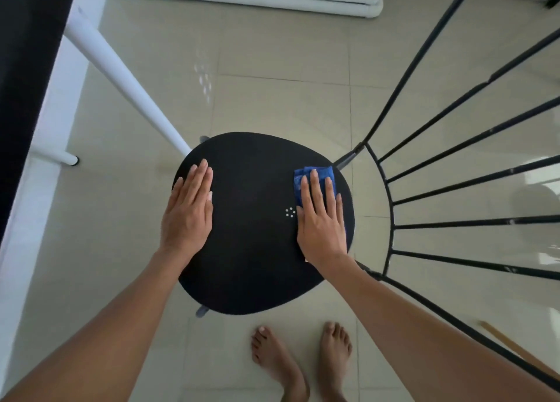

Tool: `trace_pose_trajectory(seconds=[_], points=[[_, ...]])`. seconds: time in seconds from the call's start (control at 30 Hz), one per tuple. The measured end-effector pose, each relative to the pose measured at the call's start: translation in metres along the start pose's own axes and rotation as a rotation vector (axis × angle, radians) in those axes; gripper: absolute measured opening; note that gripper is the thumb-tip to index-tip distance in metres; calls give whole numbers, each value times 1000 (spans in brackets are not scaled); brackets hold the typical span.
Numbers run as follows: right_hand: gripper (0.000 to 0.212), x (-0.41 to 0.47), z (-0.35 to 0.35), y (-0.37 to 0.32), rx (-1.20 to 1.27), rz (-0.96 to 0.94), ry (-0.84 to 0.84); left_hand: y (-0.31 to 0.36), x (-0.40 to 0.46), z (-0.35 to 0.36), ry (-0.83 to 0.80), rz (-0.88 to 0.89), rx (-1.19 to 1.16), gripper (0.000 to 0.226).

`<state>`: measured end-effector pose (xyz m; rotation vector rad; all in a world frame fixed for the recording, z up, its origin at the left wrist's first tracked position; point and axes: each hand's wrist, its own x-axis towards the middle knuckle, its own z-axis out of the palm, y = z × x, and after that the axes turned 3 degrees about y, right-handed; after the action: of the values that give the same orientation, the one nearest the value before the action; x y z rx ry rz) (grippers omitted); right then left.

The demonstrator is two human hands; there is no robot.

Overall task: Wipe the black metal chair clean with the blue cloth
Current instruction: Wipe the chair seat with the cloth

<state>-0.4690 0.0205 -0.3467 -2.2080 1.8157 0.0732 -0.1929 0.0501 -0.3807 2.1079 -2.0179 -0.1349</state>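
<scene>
The black chair seat (257, 226) is being taken as the landmark throughout.

To the left of the seat, a white table leg (121, 77) is slanting down to the seat's far-left edge. On the seat's left edge, the left hand (189, 210) is being laid flat, fingers straight and together, nothing being held; it is judged to be steadying the chair.

At the seat's centre, a small ring of pale dots (290, 212) is showing. The surface is flat, matte and bare between the hands.

On the seat's right side, the blue cloth (315, 175) is being pressed down by the right hand (321, 219), fingers straight and slightly spread. The cloth is folded, and it is projecting beyond the fingertips, away from the person. The unwiped span is lying leftward of this hand, so a leftward stroke is judged likely.

To the right of the seat, the black backrest rods (454, 186) are fanning out, untouched. A tiled floor (272, 104) is lying beneath, and bare feet (300, 359) are being placed just near of the seat.
</scene>
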Motion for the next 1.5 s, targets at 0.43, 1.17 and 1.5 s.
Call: trace_pose_trajectory(seconds=[0.43, 1.17, 1.5], points=[[83, -74, -11, 7, -8, 12, 12, 95, -95, 3, -25, -159, 40, 56], [89, -155, 11, 29, -23, 244, -7, 95, -91, 1, -4, -164, 45, 57], [94, -146, 20, 30, 12, 285, -4, 115, -84, 5, -15, -164, 56, 59]])
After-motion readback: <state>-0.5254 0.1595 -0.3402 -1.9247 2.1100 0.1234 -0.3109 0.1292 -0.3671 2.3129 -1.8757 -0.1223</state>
